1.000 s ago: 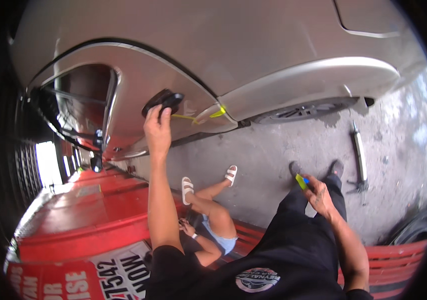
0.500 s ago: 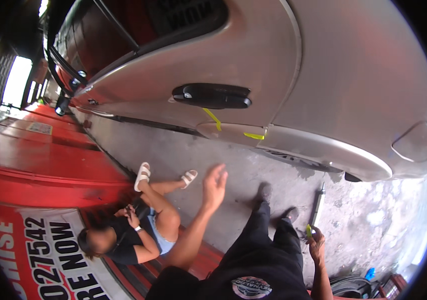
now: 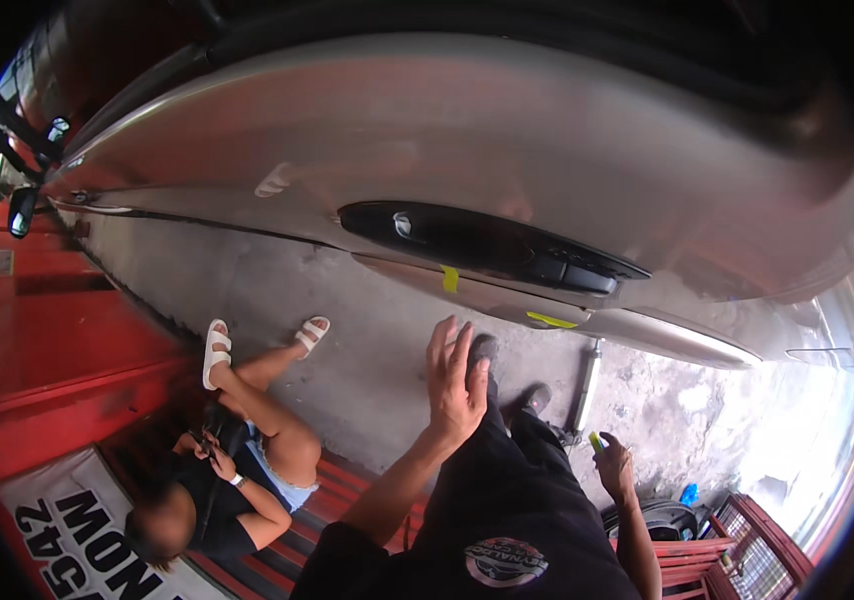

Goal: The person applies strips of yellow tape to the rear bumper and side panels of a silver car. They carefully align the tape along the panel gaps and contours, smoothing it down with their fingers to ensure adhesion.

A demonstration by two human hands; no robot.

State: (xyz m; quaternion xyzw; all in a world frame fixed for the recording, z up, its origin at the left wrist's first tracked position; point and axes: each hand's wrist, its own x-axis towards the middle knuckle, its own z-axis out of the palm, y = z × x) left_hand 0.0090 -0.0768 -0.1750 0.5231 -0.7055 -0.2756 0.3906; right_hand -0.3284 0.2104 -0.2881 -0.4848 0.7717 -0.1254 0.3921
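Note:
My left hand (image 3: 457, 388) is raised over my legs, empty, with its fingers apart and pointing toward the car door. Below the door handle, it touches nothing that I can see. Lower right, my right hand (image 3: 615, 470) is closed on a small yellow-green thing (image 3: 597, 441), the colour of the tape on the car; its exact kind is unclear. Ahead of me stands a silver-beige car door (image 3: 277, 150) with a black handle (image 3: 467, 238). Two strips of yellow-green tape are stuck below the handle: one upright (image 3: 450, 279), one flatter (image 3: 551, 320).
At the left a person (image 3: 247, 480) in white sandals sits on a red slatted bench (image 3: 347, 490). A red cabinet (image 3: 57, 340) lines the left side. A long grey tool (image 3: 588, 385) is beyond my right hand. A red metal rack (image 3: 757, 550) stands at lower right.
My view has come closer to the door, and the handle looks larger. My left hand has moved right, in front of my legs. My right hand keeps the yellow-green thing.

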